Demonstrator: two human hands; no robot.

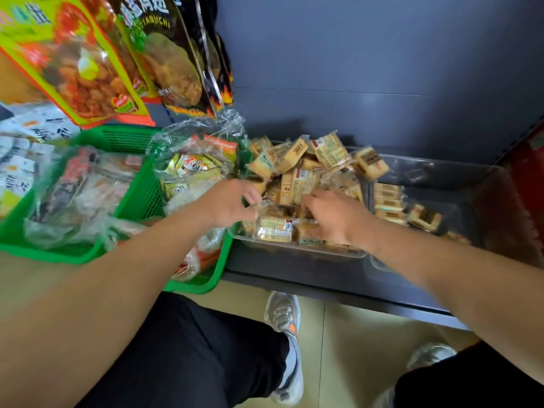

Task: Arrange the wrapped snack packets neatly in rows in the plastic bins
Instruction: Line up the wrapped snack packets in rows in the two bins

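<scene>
Snack packets (pixel 297 178), small tan squares in clear wrap, lie heaped and jumbled in a clear plastic bin (pixel 294 254) on a dark shelf (pixel 309 278), and the heap rises well above the rim. The person's left hand (pixel 232 201) reaches into the near left edge of the heap, thumb and curled fingers pinching a barcode-labelled packet (pixel 266 204). The right hand (pixel 335 219) lies back-up on the heap just beside it. Its fingers (pixel 312 199) are bent down among the packets, and it is not possible to tell whether they grip any. A second clear bin (pixel 459 184) sits against the first on the right. A short row of packets (pixel 388 201) is stacked along its left wall, with a few loose ones (pixel 424 217) near it, while the right forearm crosses its front corner. To the left of the bins, green mesh baskets (pixel 138 195) hold bagged snacks in crinkled clear plastic (pixel 191 169). Large printed snack bags (pixel 73 63) hang above the baskets at the upper left. Below the shelf show black trousers (pixel 191 348) and a grey sneaker (pixel 284 316) on a pale floor.
</scene>
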